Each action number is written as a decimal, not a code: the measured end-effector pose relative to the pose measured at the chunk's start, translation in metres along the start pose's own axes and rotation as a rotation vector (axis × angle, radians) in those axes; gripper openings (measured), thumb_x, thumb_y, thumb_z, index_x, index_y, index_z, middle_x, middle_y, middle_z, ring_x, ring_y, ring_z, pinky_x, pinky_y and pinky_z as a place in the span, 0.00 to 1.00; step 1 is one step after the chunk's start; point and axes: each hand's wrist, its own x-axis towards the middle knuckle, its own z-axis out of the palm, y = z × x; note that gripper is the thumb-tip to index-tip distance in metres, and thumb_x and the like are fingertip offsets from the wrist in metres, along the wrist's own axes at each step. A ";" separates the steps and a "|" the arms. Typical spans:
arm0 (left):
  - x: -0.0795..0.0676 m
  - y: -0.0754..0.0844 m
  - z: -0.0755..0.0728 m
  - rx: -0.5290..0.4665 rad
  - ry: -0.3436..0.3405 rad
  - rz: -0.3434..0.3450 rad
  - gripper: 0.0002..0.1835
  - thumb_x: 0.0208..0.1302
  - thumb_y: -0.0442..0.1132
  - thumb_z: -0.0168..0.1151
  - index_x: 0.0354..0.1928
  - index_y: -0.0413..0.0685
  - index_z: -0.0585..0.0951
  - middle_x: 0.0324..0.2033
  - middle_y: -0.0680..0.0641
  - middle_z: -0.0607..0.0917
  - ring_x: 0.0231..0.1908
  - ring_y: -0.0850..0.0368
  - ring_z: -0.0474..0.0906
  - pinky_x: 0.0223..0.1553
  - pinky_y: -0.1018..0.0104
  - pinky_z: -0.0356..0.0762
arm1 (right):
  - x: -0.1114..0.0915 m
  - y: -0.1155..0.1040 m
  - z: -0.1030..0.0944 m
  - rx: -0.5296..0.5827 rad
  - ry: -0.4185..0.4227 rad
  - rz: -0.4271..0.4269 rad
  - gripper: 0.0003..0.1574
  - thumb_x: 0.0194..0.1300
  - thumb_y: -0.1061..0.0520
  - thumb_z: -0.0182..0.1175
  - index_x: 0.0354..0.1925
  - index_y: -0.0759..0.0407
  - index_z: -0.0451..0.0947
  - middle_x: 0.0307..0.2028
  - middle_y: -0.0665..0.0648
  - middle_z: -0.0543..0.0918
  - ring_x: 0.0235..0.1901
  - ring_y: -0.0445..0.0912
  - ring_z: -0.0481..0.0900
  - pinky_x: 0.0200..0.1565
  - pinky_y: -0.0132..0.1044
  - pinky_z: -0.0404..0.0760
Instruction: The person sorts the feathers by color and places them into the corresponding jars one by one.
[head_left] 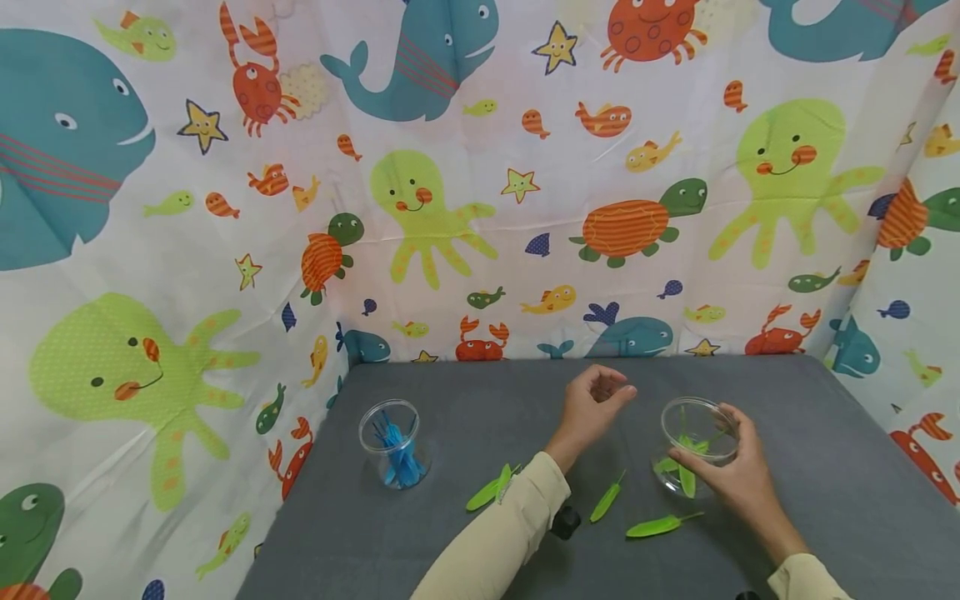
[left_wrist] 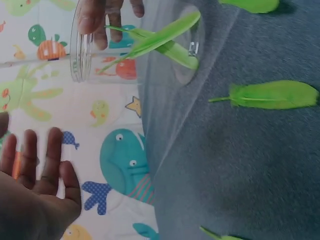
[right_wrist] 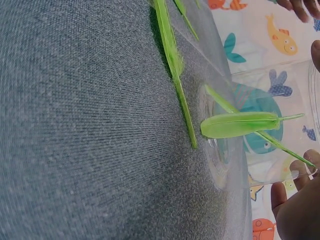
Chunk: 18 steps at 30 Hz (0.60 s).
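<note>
My right hand (head_left: 723, 467) grips a clear jar (head_left: 720, 452) near its rim, thumb on the near side. Several green feathers (head_left: 687, 481) lean inside this jar; two of them cross in the right wrist view. To the jar's left, my left hand (head_left: 588, 412) hovers above the table with relaxed fingers and holds nothing. Its fingers (left_wrist: 52, 155) appear apart from the jar in the left wrist view. Loose on the cloth lie a green feather (head_left: 607, 502) below the left hand and another feather (head_left: 660, 526) in front of the jar.
On the left of the grey table (head_left: 315, 533) stands a second clear jar (head_left: 372, 454) with blue feathers (head_left: 403, 462). More green feathers (head_left: 487, 493) lie beside the left forearm. A curtain (head_left: 450, 317) with sea animals hangs behind the table and along its sides.
</note>
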 end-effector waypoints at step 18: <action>-0.058 -0.015 0.014 0.738 -0.434 0.103 0.23 0.64 0.63 0.67 0.58 0.69 0.80 0.43 0.64 0.85 0.39 0.71 0.74 0.44 0.62 0.64 | 0.001 -0.001 0.000 -0.007 0.005 -0.027 0.71 0.58 0.47 0.76 0.80 0.61 0.39 0.75 0.72 0.57 0.69 0.69 0.59 0.57 0.72 0.64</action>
